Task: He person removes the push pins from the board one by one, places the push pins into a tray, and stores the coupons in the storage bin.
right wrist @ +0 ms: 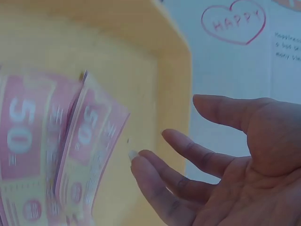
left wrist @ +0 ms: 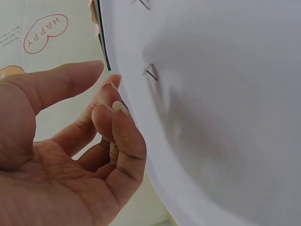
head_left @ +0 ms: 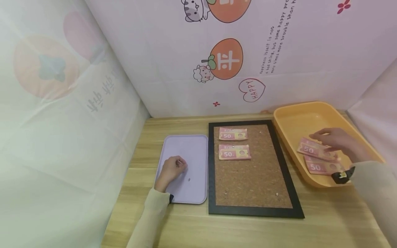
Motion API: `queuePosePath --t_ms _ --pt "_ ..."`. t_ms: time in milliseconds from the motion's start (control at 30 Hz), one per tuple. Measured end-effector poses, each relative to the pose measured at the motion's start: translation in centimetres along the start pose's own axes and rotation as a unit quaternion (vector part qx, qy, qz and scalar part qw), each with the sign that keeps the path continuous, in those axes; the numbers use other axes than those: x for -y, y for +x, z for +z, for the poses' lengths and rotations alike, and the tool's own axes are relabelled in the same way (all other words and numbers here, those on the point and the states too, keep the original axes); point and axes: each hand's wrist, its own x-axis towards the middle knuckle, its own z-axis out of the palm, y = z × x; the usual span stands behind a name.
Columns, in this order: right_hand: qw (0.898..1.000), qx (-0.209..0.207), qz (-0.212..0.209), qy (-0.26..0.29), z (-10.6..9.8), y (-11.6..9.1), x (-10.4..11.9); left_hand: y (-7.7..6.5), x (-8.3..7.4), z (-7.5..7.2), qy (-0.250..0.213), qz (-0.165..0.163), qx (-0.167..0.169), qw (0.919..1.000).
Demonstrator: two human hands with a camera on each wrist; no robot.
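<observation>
Hovering beside pink coupons (head_left: 312,149) near the basket's (head_left: 305,120) near edge, right hand (head_left: 336,140) loosely spread, left hand (head_left: 171,169) loosely curled by the tray's (head_left: 186,146) left edge!

Likely a booth, printed sheets (head_left: 173,69) walling a wooden tabletop (head_left: 186,227).

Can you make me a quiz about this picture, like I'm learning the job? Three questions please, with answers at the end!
1. How many pink slips are on the cork board?
2. True or false: in the head view, the cork board sits between the purple tray and the yellow bin.
3. Which hand is at the purple tray? A) left B) right

Key: 1. Two. 2. True. 3. A, the left hand.
</observation>
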Motion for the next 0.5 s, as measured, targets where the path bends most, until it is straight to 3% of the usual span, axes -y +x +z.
queuePosePath --t_ms 267,500 --pt "0.997 -0.026 -0.061 0.027 2.5 -0.1 3.7 0.3 -0.6 0.3 -0.017 0.041 -0.009 0.9990" --pt "0.995 -0.030 -0.086 0.050 4.3 -0.3 6.8 0.9 -1.8 0.8 -0.046 0.059 -0.008 0.9972"
